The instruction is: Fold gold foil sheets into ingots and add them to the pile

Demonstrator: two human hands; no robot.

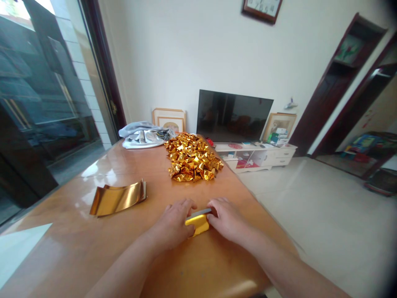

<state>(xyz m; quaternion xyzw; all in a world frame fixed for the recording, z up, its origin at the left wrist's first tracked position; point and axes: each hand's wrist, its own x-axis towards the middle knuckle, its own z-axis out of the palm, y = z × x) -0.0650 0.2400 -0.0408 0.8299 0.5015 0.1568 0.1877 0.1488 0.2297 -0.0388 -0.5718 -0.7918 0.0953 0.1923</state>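
Both hands, left [173, 221] and right [228, 219], pinch a small gold foil paper sheet [198, 223] flat on the glossy wooden table [93, 248], apparently mid-fold. Next, the crease seems to need pressing firm. A heap of folded gold foil pieces [192, 157] lies beyond, a stack of curled gold foil sheets [118, 198] to the left.

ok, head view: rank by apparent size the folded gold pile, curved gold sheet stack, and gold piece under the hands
1. folded gold pile, though farther off.
2. curved gold sheet stack.
3. gold piece, partly hidden by the left hand and right hand.
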